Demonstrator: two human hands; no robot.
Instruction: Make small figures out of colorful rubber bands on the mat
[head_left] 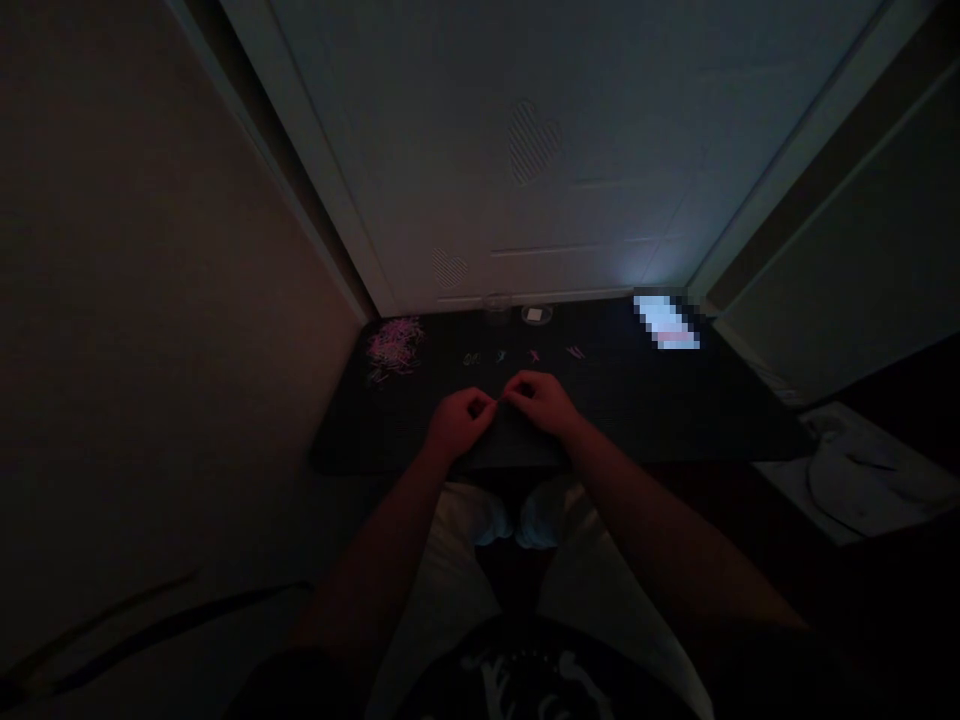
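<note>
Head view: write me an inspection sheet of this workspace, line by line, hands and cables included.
Surface: dark table, dimly lit.
Job's things: pile of small pinkish pieces at the left; four small clusters, the rightmost pink, in a row beyond the hands.
Clutter: clear round container and round dish with a white square at the back; bright, pixelated object at back right.
Hands: left hand and right hand curled, close together; anything held is too dim to tell.
Cables: nothing seen for certain.
Surroundings: pale panel with striped hearts behind; brownish wall left.
</note>
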